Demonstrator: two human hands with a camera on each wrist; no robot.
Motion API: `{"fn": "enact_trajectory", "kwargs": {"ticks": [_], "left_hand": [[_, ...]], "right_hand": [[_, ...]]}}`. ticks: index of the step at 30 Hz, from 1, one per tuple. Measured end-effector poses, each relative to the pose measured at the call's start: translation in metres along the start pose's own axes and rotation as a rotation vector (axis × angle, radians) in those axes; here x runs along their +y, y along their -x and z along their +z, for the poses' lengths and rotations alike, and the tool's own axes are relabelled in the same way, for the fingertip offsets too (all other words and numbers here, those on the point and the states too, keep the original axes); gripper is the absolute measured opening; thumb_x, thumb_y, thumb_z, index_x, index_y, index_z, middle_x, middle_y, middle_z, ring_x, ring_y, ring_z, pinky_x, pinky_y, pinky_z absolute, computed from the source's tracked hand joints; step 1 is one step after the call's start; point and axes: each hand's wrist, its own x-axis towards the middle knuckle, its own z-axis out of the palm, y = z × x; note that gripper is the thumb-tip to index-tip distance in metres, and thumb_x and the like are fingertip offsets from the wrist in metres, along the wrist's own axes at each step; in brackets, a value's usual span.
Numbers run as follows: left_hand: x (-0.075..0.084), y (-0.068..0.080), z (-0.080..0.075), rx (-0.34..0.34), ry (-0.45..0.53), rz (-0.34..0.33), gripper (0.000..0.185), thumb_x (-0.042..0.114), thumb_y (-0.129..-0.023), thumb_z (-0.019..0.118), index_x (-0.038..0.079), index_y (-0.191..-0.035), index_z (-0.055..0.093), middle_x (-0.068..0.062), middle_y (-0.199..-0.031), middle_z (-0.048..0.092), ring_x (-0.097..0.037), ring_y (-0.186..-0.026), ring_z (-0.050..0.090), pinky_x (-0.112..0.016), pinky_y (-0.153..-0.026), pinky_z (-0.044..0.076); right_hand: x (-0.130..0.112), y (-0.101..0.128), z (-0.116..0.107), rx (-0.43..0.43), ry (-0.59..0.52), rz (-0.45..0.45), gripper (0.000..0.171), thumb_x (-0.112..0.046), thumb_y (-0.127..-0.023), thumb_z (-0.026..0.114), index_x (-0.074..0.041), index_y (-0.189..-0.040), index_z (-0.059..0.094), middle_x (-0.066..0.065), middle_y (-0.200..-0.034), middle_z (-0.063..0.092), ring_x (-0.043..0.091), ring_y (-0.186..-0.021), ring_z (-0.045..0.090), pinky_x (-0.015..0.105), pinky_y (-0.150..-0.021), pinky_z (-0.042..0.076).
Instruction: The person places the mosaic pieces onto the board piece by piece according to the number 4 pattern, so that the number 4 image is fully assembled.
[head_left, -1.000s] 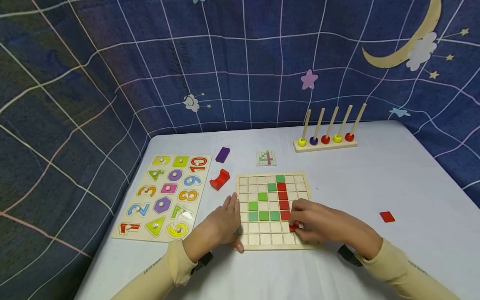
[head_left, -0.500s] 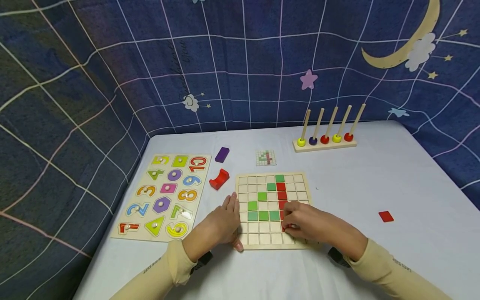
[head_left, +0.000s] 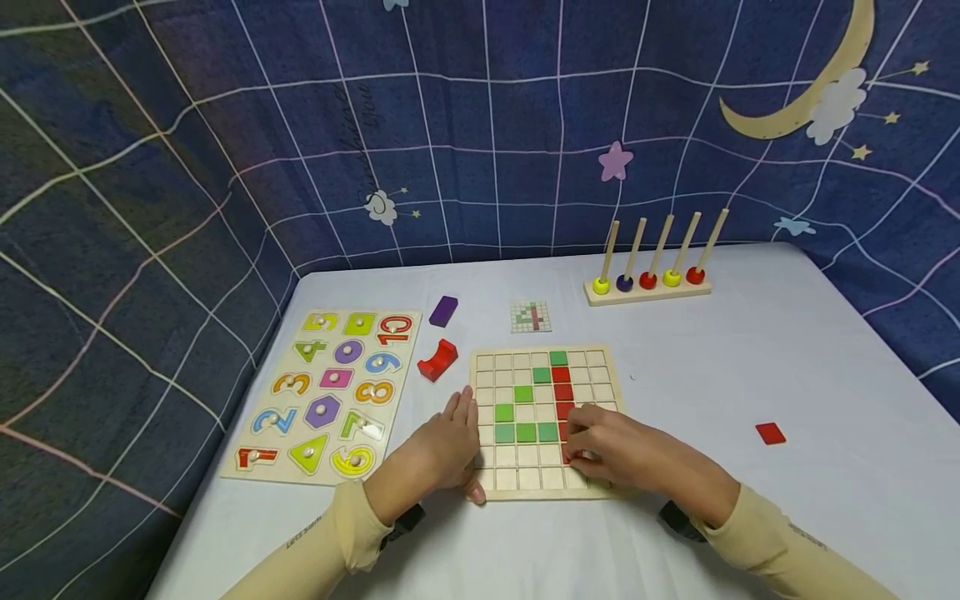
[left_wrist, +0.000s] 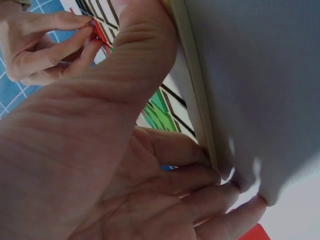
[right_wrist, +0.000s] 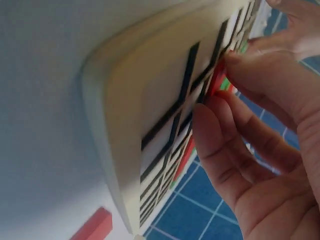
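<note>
With the left hand (head_left: 442,446) flat against the grid board's (head_left: 607,371) left edge, keep the right hand's (head_left: 622,450) pinched red tile (head_left: 567,455) level and seat it squarely near the board's front edge.

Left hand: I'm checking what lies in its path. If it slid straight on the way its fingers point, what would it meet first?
The left hand points up along the grid board edge; likely the red arch block comes first, though depth is unclear.
</note>
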Motion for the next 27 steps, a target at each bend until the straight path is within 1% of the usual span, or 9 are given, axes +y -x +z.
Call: {"fn": "enact_trajectory", "kwargs": {"ticks": [2,5,10,11,14,17,18,23,27], "left_hand": [[0.000,0.000,0.000,-0.004,0.005,-0.001,0.123,0.059,-0.076,0.086,-0.009,-0.163,0.032,-0.026,-0.175,0.027,-0.037,-0.163,0.034,-0.045,-0.124,0.046],[0.000,-0.001,0.000,-0.010,0.003,-0.002,0.123,0.059,-0.077,0.086,-0.009,-0.164,0.032,-0.026,-0.176,0.026,-0.037,-0.163,0.034,-0.045,-0.124,0.046],[0.000,-0.001,0.000,-0.009,0.010,-0.004,0.124,0.059,-0.075,0.088,-0.009,-0.163,0.032,-0.025,-0.176,0.027,-0.037,-0.163,0.034,-0.046,-0.124,0.046],[0.000,0.000,0.000,-0.008,0.015,-0.004,0.124,0.058,-0.076,0.088,-0.009,-0.163,0.032,-0.025,-0.176,0.027,-0.037,-0.163,0.034,-0.046,-0.124,0.046],[0.000,0.000,-0.001,-0.004,0.034,-0.003,0.123,0.055,-0.076,0.088,-0.010,-0.163,0.032,-0.026,-0.176,0.026,-0.038,-0.163,0.034,-0.047,-0.124,0.046],[0.000,-0.001,-0.001,-0.007,0.038,-0.006,0.123,0.055,-0.075,0.089,-0.010,-0.163,0.032,-0.026,-0.176,0.026,-0.038,-0.163,0.033,-0.047,-0.125,0.046],[0.000,-0.001,-0.001,-0.007,0.038,-0.006,0.124,0.055,-0.075,0.089,-0.010,-0.163,0.031,-0.026,-0.176,0.025,-0.038,-0.163,0.033,-0.047,-0.125,0.046],[0.001,-0.001,-0.002,-0.014,0.047,-0.009,0.125,0.056,-0.074,0.089,-0.010,-0.164,0.031,-0.026,-0.176,0.024,-0.038,-0.164,0.032,-0.047,-0.125,0.045],[0.001,-0.001,-0.002,-0.015,0.041,-0.009,0.127,0.057,-0.073,0.089,-0.010,-0.164,0.030,-0.026,-0.176,0.024,-0.038,-0.164,0.032,-0.047,-0.125,0.045]], "right_hand": [[0.002,0.003,-0.004,-0.021,-0.025,0.007,0.012,-0.005,-0.091,0.084,-0.016,-0.090,0.080,-0.005,-0.092,0.064,0.004,-0.084,0.051,0.019,-0.072,0.050],[0.005,0.009,-0.016,-0.069,-0.078,0.054,0.011,-0.005,-0.092,0.083,-0.014,-0.098,0.082,-0.004,-0.100,0.069,0.006,-0.091,0.058,0.022,-0.078,0.057],[0.014,0.022,-0.034,-0.083,-0.068,0.113,0.014,-0.003,-0.089,0.084,-0.012,-0.100,0.082,-0.003,-0.105,0.071,0.011,-0.097,0.063,0.029,-0.083,0.061],[0.015,0.026,-0.037,-0.081,-0.056,0.121,0.015,-0.003,-0.089,0.084,-0.012,-0.100,0.082,-0.003,-0.105,0.071,0.011,-0.098,0.063,0.032,-0.087,0.063],[0.021,0.038,-0.041,-0.074,-0.035,0.151,0.018,-0.002,-0.087,0.085,-0.012,-0.101,0.082,-0.003,-0.106,0.071,0.012,-0.098,0.063,0.034,-0.087,0.063],[0.027,0.051,-0.042,-0.057,-0.022,0.163,0.020,-0.002,-0.086,0.086,-0.014,-0.100,0.082,-0.004,-0.105,0.071,0.012,-0.098,0.063,0.033,-0.085,0.063],[0.030,0.055,-0.041,-0.046,-0.020,0.164,0.020,-0.002,-0.085,0.087,-0.014,-0.099,0.081,-0.005,-0.105,0.071,0.012,-0.097,0.063,0.029,-0.080,0.062],[0.040,0.072,-0.034,0.023,-0.001,0.146,0.025,0.002,-0.081,0.089,-0.017,-0.091,0.077,-0.007,-0.099,0.069,0.009,-0.091,0.061,0.026,-0.075,0.060],[0.043,0.078,-0.025,0.065,0.014,0.133,0.030,0.004,-0.078,0.090,-0.019,-0.087,0.073,-0.008,-0.096,0.067,0.008,-0.088,0.059,0.023,-0.072,0.058]]}}
